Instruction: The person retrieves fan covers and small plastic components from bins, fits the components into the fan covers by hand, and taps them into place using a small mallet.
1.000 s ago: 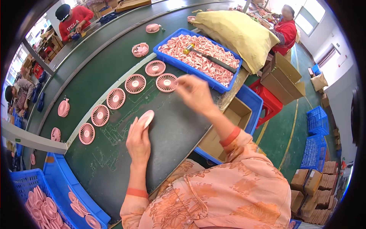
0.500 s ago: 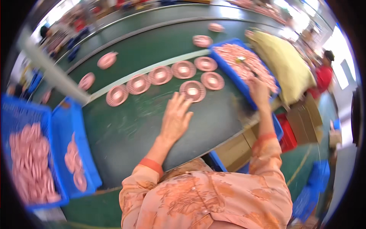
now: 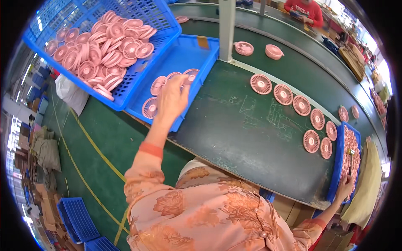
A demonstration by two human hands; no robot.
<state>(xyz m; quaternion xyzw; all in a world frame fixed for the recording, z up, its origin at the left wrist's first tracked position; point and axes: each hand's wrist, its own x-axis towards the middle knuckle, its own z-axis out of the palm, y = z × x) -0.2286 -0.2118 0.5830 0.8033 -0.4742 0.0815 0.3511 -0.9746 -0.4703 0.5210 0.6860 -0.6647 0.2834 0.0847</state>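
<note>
My left hand (image 3: 172,98) reaches into a shallow blue tray (image 3: 144,50) at the upper left. Its fingers and thumb bend around the near edge of a pink round fan grille (image 3: 191,77); the grip is partly hidden. Other pink grilles, one of them (image 3: 150,108) beside my wrist, lie in the same tray. At the far right, my right hand (image 3: 345,187) closes around the dark handle of a tool with a brass-coloured metal head (image 3: 351,152). That tool rests over a blue tray (image 3: 333,184) full of small pink parts.
Several pink grilles (image 3: 301,105) sit in a curved row on the dark green worktable (image 3: 234,138). A large blue crate (image 3: 167,25) heaped with grilles stands at the upper left. Pink parts (image 3: 274,51) lie on the conveyor behind a grey post (image 3: 226,31). A person in red (image 3: 307,12) sits beyond.
The view has swung left. My left hand has moved from a grille on the table to the shallow tray at the left. My right hand stays at the parts tray with the tool.
</note>
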